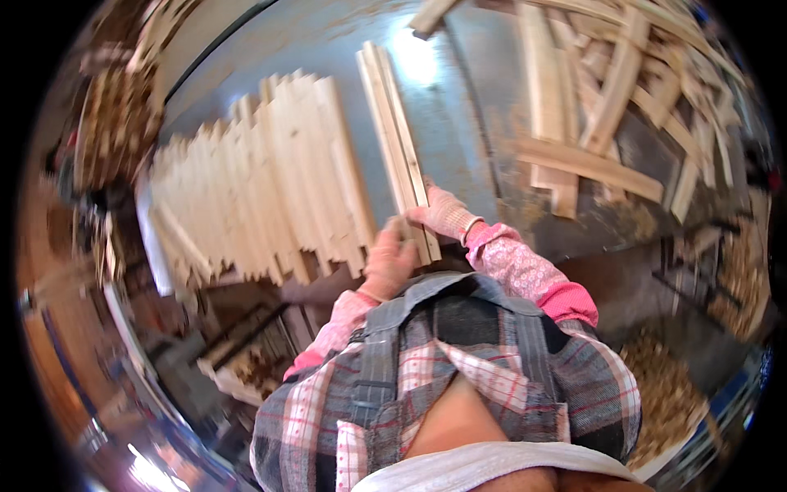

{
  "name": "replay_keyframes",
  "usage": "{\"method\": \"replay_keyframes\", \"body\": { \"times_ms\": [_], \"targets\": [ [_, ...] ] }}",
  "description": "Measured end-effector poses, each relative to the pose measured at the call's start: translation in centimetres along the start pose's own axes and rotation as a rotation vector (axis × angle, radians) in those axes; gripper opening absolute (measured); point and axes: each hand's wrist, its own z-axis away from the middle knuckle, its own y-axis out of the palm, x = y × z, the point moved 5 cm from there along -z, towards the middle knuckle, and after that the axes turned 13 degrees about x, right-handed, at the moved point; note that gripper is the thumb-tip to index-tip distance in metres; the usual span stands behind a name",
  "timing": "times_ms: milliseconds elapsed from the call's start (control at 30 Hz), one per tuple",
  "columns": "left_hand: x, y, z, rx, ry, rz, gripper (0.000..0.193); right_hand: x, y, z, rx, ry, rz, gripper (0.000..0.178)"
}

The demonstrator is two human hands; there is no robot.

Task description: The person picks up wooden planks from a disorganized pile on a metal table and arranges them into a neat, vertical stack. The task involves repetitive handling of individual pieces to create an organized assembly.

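Right hand: pinching the right edge of the wooden strips near their lower end. Left hand: blurred, at the strips' left edge; grip cannot be told. Beneath the strips, a blue-grey table; left of them, aligned boards; right, a jumbled wood pile.

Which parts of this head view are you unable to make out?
Left hand: head view; motion blur obscures its fingers.
Upright-lying wooden strips: head view; right hand covers part.
Jumbled wood pieces: head view; upper ones hide lower ones.
Top board: head view; picture's upper edge cuts it off.
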Motion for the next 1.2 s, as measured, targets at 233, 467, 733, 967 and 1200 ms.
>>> {"method": "replay_keyframes", "body": {
  "times_ms": [233, 467, 733, 967, 1200],
  "targets": [
    [-5.5, -5.2, 0.9, -0.034, 0.047, -0.279, 0.049, 6.3, 2.8, -4.4, 0.342, 0.191, 0.551, 0.067],
    [-1.6, -10.1, -0.7, -0.323, 0.027, 0.104, 0.038, 1.7, -16.0, 11.6, -0.395, 0.226, 0.579, 0.058],
    [-10.9, -10.2, -11.3, -0.257, 0.293, 0.232, 0.034, -13.9, -28.2, 18.5, -0.413, 0.536, 1.187, 0.05],
    [-20.7, -3.3, -21.9, -0.12, 0.274, -0.093, 0.047, 0.5, -32.2, 18.3, -0.586, 0.464, 0.705, 0.069],
    [-33.5, -4.7, -35.3, -0.197, 0.197, -0.73, 0.097, -4.2, -36.5, 10.5, -0.911, 0.351, 0.368, 0.111]
  ]
}}
